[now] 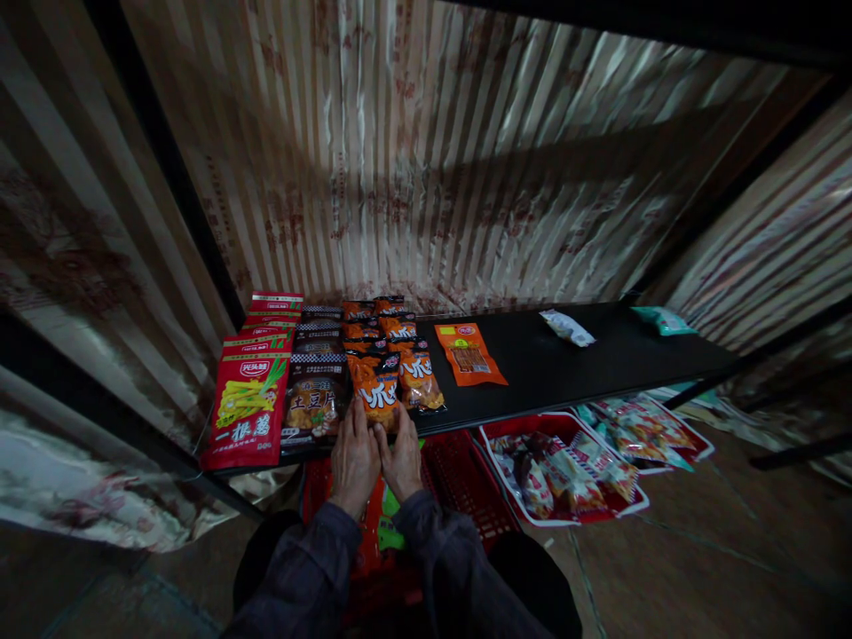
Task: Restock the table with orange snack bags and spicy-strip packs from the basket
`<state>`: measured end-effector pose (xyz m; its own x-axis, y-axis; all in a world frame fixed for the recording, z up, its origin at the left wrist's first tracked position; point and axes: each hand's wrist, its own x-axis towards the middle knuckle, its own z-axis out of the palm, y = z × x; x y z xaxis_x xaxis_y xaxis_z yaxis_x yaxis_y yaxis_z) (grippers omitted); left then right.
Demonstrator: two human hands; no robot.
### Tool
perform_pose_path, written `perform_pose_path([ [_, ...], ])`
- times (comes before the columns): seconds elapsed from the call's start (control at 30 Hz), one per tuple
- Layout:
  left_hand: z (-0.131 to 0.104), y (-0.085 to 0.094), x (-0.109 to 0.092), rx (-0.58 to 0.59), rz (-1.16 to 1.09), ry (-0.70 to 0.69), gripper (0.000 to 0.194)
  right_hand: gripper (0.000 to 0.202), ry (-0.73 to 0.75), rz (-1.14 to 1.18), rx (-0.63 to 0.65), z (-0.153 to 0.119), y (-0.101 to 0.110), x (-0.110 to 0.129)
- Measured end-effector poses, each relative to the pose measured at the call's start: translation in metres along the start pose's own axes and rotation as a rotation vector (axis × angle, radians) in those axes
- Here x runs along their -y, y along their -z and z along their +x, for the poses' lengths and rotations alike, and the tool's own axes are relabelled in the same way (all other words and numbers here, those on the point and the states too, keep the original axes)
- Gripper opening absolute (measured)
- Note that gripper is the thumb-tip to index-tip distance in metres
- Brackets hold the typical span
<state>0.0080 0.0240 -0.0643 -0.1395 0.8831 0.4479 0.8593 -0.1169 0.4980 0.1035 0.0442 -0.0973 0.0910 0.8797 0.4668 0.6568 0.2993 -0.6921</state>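
Three baskets sit low around your fingers. Directly beneath them, between your knees, a red mesh basket (459, 479) holds orange packets and a bright green packet (390, 532), partly hidden by your forearms. Right of your fingers and lower, a white-rimmed basket (619, 509) is heaped with mixed packets (572, 475), mostly white, red and orange; print too small to read. Farther right, a third basket (698, 446) carries white, orange and teal packets, some overhanging its edge.

Your left hand (356, 461) and right hand (401, 457) lie side by side, fingers extended forward, tips touching the lower part of the front snack bag (376, 386). Whether they pinch it or only press, you cannot tell from here.

That bag: glossy orange, black top band, large white lettering, blue script above it. It stands at the front edge of the black shelf (525, 351), leaning back slightly, just ahead of your fingertips. A matching bag (421, 377) stands just right of them; more of the kind line up behind. Left of your fingers: dark potato-chip bags (312, 390), then red pouches (246, 399). Right, past the matching bag, a flat orange packet (469, 353) lies face up.
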Motion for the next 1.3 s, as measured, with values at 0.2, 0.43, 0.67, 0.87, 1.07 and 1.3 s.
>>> perform_pose_path([
  [0.2,-0.001,0.002,-0.005,-0.005,-0.018,0.000,0.052,0.054,0.004,0.041,-0.007,0.000,0.003,-0.001],
  [0.43,-0.003,0.000,-0.017,0.014,-0.005,0.003,0.052,0.055,-0.006,0.034,-0.015,-0.002,0.013,-0.005],
  [0.67,-0.002,0.004,-0.039,0.081,-0.030,0.012,0.053,0.059,-0.032,0.032,-0.056,-0.001,0.028,-0.015],
  [0.87,0.006,0.000,-0.058,0.102,-0.072,-0.008,0.056,0.060,-0.028,0.010,-0.125,0.008,0.039,-0.029],
  [1.07,0.017,-0.012,-0.072,0.118,-0.106,-0.032,0.055,0.061,-0.026,-0.005,-0.130,0.024,0.053,-0.041],
  [1.3,0.016,-0.028,-0.067,0.118,-0.124,-0.015,0.055,0.061,0.002,-0.038,-0.087,0.028,0.046,-0.061],
])
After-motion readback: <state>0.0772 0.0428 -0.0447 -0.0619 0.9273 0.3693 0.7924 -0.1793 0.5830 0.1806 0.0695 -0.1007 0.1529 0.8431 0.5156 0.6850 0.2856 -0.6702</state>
